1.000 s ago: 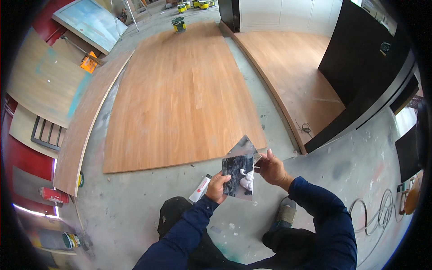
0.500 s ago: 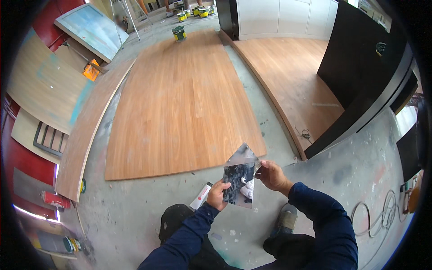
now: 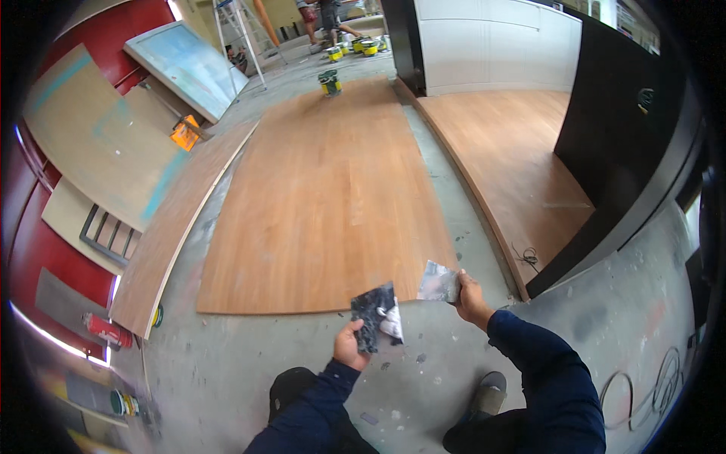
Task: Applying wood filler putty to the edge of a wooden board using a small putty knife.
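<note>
My left hand (image 3: pixel 349 348) grips a thin dark plate (image 3: pixel 365 318) by its lower left edge. A lump of white putty-like paste (image 3: pixel 391 324) sits on the plate's right side. In my right hand (image 3: pixel 473 303) is a flat, grey metal scraper blade (image 3: pixel 437 283), held by its right edge with the fingers partly hidden behind it. Plate and blade are apart, both held above the near end of a large wood-grain panel (image 3: pixel 318 204) lying on the floor.
A raised wooden platform (image 3: pixel 507 151) with a black upright panel (image 3: pixel 620 121) stands to the right. Along the left lean several boards (image 3: pixel 98 136). A green tin (image 3: pixel 330 82) rests on the panel's far end. Cable coils lie at right. Another person's legs (image 3: pixel 330 19) show far back.
My hands have moved apart: the blade has come off the plate and shifted right, while the plate has moved left and tilted. The view has tipped upward slightly, showing a person's legs.
</note>
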